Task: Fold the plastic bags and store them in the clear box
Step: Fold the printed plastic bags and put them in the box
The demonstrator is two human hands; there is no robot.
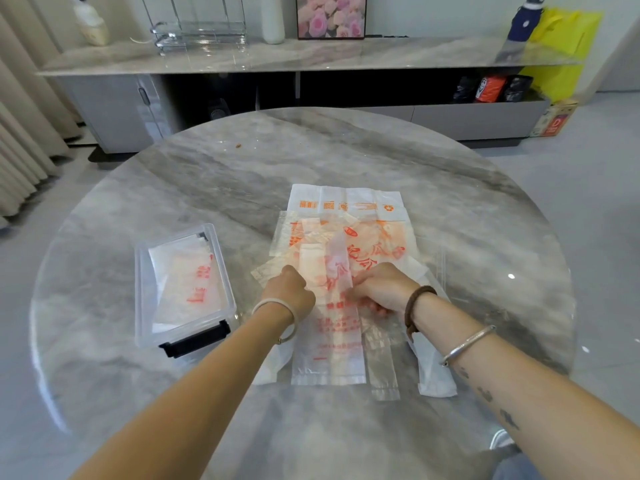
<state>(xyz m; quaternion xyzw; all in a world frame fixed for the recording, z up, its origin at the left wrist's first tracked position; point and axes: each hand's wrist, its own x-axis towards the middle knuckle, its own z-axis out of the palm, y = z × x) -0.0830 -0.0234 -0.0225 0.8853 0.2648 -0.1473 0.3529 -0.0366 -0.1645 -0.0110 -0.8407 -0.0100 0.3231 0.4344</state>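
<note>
Translucent orange-printed plastic bag (329, 299) lies frame centre on the grey marble round table (207, 188); my left hand (289, 289) and right hand (377, 289) pinch its folded strip. Crease flat, edges aligned. Clear lidless plastic box (180, 289) sits centre-left.

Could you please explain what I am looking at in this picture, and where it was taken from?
There is no machine here: a person wears a wide-angle camera on the head, looking forward and down, so you see their own two arms reaching out. The left hand and the right hand are both closed on a narrow strip of plastic bag printed in orange, which they seem to be folding. It lies on a pile of flat plastic bags on a round marble-patterned table. To the left stands the clear box, open, with folded bags already inside. Behind the table runs a long low cabinet holding a framed flower picture.
</note>
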